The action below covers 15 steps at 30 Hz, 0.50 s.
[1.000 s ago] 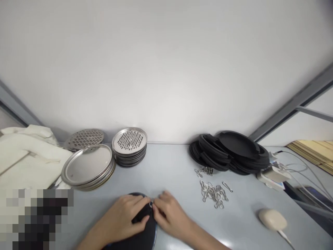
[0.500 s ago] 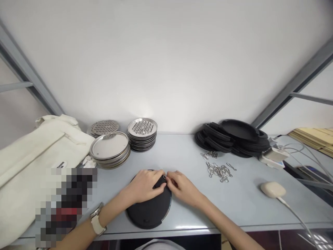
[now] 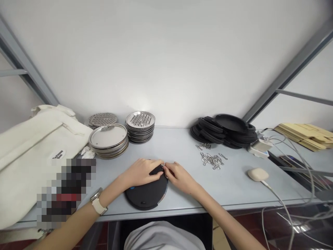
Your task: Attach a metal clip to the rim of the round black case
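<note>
A round black disc-shaped cover (image 3: pixel 147 196) lies near the front edge of the table, a thin shiny rim showing along its right side. My left hand (image 3: pixel 142 172) rests over its upper part, with thumb and forefinger closed on its upper right edge. Against that same edge, my right hand (image 3: pixel 179 177) pinches a small metal clip (image 3: pixel 162 166), mostly hidden by the fingertips. Loose metal clips (image 3: pixel 212 160) lie in a pile to the right of my right hand.
Stacked metal plates (image 3: pixel 109 137) and grater discs (image 3: pixel 140 121) stand at the back left, beside a cream bag (image 3: pixel 44 149). Black round covers (image 3: pixel 230 123) are piled at the back right. A white corded device (image 3: pixel 257 174), cables and yellow cardboard (image 3: pixel 304 135) lie further right.
The camera view has shifted, so the table appears slightly higher. Both hands stay at the cover's upper right edge, and a blue spot now shows beside my left hand.
</note>
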{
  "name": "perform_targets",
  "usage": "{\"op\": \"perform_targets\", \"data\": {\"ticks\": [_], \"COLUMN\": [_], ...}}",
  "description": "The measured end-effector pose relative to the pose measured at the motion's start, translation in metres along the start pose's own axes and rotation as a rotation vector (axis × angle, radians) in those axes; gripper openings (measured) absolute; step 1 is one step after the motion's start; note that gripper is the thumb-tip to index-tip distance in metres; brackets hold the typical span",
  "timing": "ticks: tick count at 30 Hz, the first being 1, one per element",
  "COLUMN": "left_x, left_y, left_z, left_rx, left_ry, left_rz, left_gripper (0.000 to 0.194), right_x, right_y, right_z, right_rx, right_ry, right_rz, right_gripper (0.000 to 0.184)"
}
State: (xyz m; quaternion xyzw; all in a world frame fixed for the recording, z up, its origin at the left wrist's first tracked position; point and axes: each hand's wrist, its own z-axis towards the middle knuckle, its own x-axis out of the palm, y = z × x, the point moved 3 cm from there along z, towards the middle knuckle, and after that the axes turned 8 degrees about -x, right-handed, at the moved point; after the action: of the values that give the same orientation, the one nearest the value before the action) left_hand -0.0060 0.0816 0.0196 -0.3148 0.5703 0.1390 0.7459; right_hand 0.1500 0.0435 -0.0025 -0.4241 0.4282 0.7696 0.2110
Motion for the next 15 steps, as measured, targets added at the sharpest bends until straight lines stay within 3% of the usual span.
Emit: {"op": "perform_targets", "data": {"ticks": [15], "left_x": [0.0017], "left_y": [-0.0038], "left_z": [-0.0024], "left_rx": [0.155], "left_ry": [0.0], "left_rz": [0.134], "left_gripper": [0.012], "right_x": [0.0044], "right_y": [0.0], "right_z": [-0.0056], "right_rx": [-0.026], "right_ry": [0.026], "right_rz": [-0.079], "right_gripper": [0.024]}}
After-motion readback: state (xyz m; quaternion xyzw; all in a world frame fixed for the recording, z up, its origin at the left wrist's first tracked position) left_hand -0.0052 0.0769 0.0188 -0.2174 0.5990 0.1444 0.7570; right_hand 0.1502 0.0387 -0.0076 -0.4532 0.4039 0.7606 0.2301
